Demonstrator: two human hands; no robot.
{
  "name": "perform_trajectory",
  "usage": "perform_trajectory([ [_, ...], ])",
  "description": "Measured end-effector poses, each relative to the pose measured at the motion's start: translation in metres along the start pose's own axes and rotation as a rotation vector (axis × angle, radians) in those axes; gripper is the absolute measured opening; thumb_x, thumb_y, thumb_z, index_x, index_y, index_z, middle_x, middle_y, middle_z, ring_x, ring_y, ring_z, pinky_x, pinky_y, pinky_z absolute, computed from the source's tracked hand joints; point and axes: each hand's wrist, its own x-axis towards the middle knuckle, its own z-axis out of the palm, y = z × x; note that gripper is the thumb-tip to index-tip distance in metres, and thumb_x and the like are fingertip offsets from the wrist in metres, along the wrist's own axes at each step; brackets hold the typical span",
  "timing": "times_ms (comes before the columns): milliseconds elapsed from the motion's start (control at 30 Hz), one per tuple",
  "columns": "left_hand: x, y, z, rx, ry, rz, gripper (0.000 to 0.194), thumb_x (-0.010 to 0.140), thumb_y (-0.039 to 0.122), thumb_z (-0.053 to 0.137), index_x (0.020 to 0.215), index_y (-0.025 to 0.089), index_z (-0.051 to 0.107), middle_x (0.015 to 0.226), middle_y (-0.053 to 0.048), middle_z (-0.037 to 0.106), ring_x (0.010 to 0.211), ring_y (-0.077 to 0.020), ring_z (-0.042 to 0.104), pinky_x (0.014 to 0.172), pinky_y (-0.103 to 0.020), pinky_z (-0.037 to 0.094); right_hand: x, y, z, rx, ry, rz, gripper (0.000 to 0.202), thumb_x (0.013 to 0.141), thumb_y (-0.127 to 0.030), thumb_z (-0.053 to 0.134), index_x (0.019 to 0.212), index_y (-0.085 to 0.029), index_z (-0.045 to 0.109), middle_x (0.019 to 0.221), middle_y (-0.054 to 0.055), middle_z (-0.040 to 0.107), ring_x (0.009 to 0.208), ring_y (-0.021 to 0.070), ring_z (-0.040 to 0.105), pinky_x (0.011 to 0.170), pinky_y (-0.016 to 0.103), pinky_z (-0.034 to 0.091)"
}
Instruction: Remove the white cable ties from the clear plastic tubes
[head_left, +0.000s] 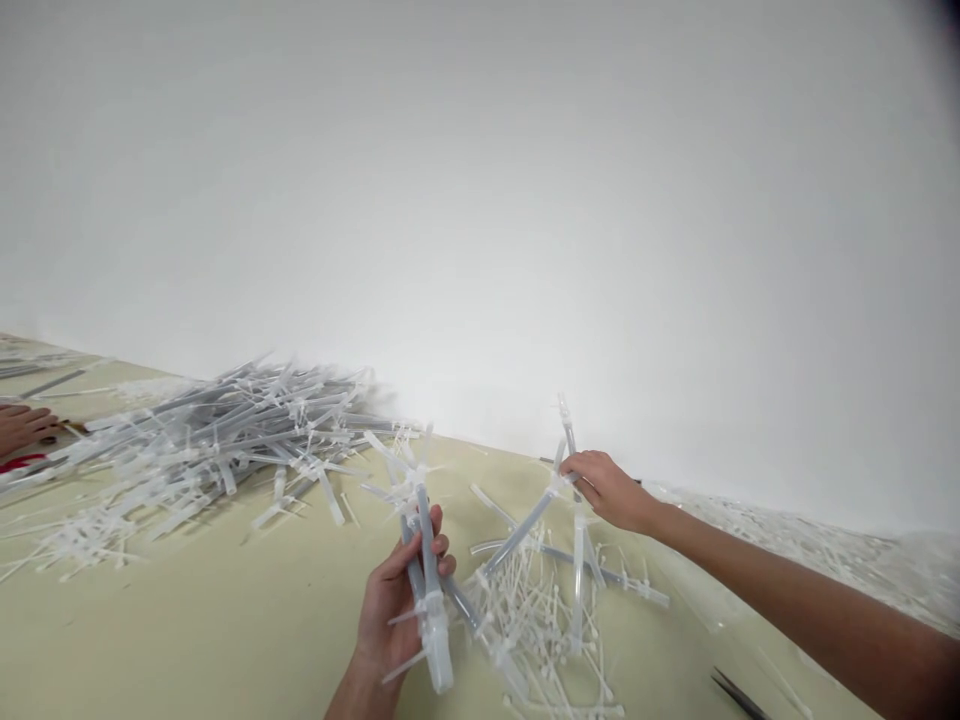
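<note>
centrally, our left hand (391, 605) grips grey tubes (428, 550) running roughly away from us; to its right, our right hand (606, 490) grips another tube (570, 437), similarly aligned, near loose white ties (551, 620).

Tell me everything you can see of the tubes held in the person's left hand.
The tubes, at least two side by side, look like smooth grey plastic with whitish, translucent sleeves at the near end. Pale ties stick out near both ends, thickest at the far end, where blur hides detail. The left hand grips the bundle around its middle, thumb across it. It slants away from the camera, over the yellowish table.
</note>
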Motion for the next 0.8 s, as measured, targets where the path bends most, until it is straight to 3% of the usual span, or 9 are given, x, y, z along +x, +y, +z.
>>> perform_trajectory([
  [167, -0.002, 0.022, -0.014, -0.128, -0.052, 0.167, 0.034, 0.089, 0.008, 0.036, 0.117, 0.018, 0.052, 0.079, -0.003, 0.062, 0.065, -0.0086, 0.057, 0.060, -0.017, 0.050, -0.001, 0.021, 0.023, 0.011, 0.029, 0.175, 0.025, 0.070, -0.002, 0.041, 0.081, -0.020, 0.054, 0.077, 0.003, 0.061, 0.077, 0.0207, 0.054, 0.071, 0.032, 0.036],
  [267, -0.005, 0.028, -0.014, -0.107, -0.040, 0.163, 0.036, 0.088, 0.009, 0.040, 0.121, 0.020, 0.049, 0.077, -0.003, 0.063, 0.063, -0.0091, 0.058, 0.059, -0.017, 0.050, 0.001, 0.035, 0.029, 0.062, 0.105, 0.271, 0.020, 0.073, -0.006, 0.038, 0.077, -0.020, 0.052, 0.073, 0.002, 0.060, 0.072, 0.0193, 0.055, 0.066, 0.030, 0.038],
  [367, -0.005, 0.022, -0.006, 0.017, 0.087, 0.117, 0.042, 0.084, 0.010, 0.049, 0.124, 0.021, 0.047, 0.074, -0.002, 0.063, 0.059, -0.0108, 0.059, 0.054, -0.020, 0.050, 0.006, 0.041, 0.024, 0.132, 0.196, 0.340, 0.015, 0.079, -0.017, 0.037, 0.073, -0.021, 0.050, 0.070, 0.000, 0.059, 0.066, 0.0172, 0.055, 0.062, 0.027, 0.040],
  [467, -0.001, 0.010, 0.002, 0.143, 0.218, 0.139, 0.052, 0.078, 0.007, 0.056, 0.128, 0.019, 0.044, 0.092, -0.006, 0.067, 0.061, -0.0116, 0.061, 0.052, -0.022, 0.050, 0.012, 0.038, 0.009, 0.169, 0.322, 0.355, 0.019, 0.083, -0.022, 0.033, 0.078, -0.021, 0.051, 0.079, 0.003, 0.061, 0.077, 0.0190, 0.058, 0.069, 0.030, 0.043],
  [633, 0.005, -0.010, 0.002, 0.305, 0.259, 0.087, 0.052, 0.073, 0.009, 0.064, 0.121, 0.019, 0.046, 0.128, -0.009, 0.053, 0.066, -0.0119, 0.061, 0.052, -0.025, 0.049, 0.016, 0.011, -0.011, 0.199, 0.395, 0.174, 0.012, 0.080, -0.022, 0.043, 0.085, -0.022, 0.054, 0.099, 0.007, 0.062, 0.098, 0.0222, 0.055, 0.088, 0.038, 0.040],
  [700, 0.006, -0.018, 0.001, 0.341, 0.245, 0.023, 0.050, 0.074, 0.012, 0.065, 0.120, 0.019, 0.046, 0.130, -0.010, 0.052, 0.066, -0.0125, 0.061, 0.053, -0.026, 0.049, 0.015, -0.005, -0.007, 0.200, 0.363, 0.044, 0.013, 0.076, -0.017, 0.047, 0.084, -0.023, 0.056, 0.101, 0.004, 0.063, 0.105, 0.0216, 0.053, 0.101, 0.041, 0.032],
  [800, 0.005, -0.031, 0.002, 0.374, 0.210, -0.058, 0.050, 0.074, 0.015, 0.065, 0.120, 0.019, 0.045, 0.128, -0.011, 0.053, 0.066, -0.0145, 0.061, 0.053, -0.029, 0.049, 0.015, -0.034, 0.009, 0.138, 0.335, -0.179, 0.034, 0.073, -0.002, 0.041, 0.093, -0.023, 0.059, 0.100, 0.002, 0.066, 0.109, 0.0197, 0.051, 0.108, 0.047, 0.020],
])
